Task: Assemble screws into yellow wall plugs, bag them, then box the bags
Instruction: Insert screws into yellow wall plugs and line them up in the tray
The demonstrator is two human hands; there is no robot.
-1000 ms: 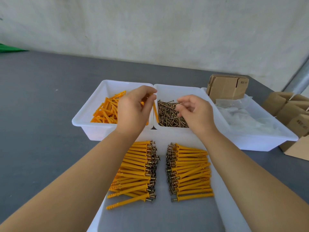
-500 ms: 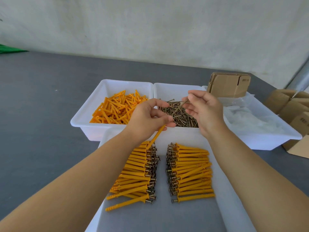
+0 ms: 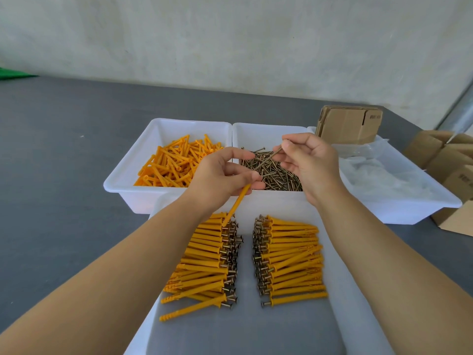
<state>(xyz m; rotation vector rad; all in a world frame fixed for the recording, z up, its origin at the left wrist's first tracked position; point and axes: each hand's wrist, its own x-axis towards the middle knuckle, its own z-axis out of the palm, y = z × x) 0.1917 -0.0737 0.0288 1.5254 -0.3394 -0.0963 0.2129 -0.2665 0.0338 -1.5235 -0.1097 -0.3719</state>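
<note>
Yellow plastic, one wall plug [image 3: 236, 204], pinched in the curled fingers of my left hand [image 3: 222, 175]; its free end slants down toward me over the near tray [image 3: 340, 267]. My right hand [image 3: 308, 163] pinches a single screw [image 3: 267, 160] between thumb and fingertips, tip angled down-left toward the plug's mouth, which sits hidden inside my left fingers. Both hands hover above the seam between the screw bin [image 3: 258, 131] and the near tray.

Risks as I judge them:
- I cannot see the plug's opening. If the screw tip misses it, it skids off the rim and may jab a fingertip.
- The pinch on the screw is light and near the head. A slip drops it, most likely back among the loose screws [image 3: 276, 175], or onto the tabletop [image 3: 64, 175].
- The plug's tail hangs just above the left row of finished pieces [image 3: 207, 262]. Lowering my hand while pushing could knock that row crooked.
- Screw and plug are not in line yet. Forcing it at this slant could jam or bend the plug.

The plug bin [image 3: 176, 124] is well stocked; the right row [image 3: 291, 260] lies neat. The bags [image 3: 384, 175] and flat cartons [image 3: 348, 121] sit untouched, so bagging and boxing are still ahead.
</note>
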